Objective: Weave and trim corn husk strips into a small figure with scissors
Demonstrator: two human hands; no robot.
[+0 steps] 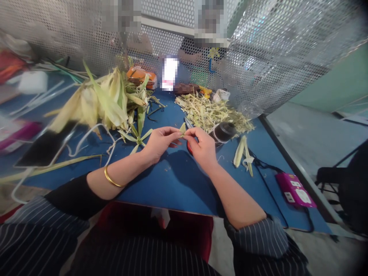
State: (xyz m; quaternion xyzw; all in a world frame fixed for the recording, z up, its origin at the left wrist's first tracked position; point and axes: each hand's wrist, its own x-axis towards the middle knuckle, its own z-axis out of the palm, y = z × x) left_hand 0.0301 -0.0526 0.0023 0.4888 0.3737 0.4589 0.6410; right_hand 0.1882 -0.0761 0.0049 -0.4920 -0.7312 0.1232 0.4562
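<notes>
Over the middle of the blue table, my left hand point(164, 142) and my right hand point(201, 147) meet at the fingertips. Both pinch a small piece of pale green corn husk point(183, 128) between thumb and fingers. Red-handled scissors point(189, 148) lie partly hidden under my right hand, blades pointing away. Beside that hand is a spool of black thread point(223, 132). A star-shaped piece made of husk strips point(138, 141) rests just left of my left hand.
A pile of whole corn husks point(106, 99) covers the back left. Shredded husk point(212, 111) is heaped at the back right. A phone point(47, 147) with a white cable lies left. At the right are folded husk strips point(243, 153) and a purple power strip point(296, 190). A perforated metal screen point(166, 38) stands behind.
</notes>
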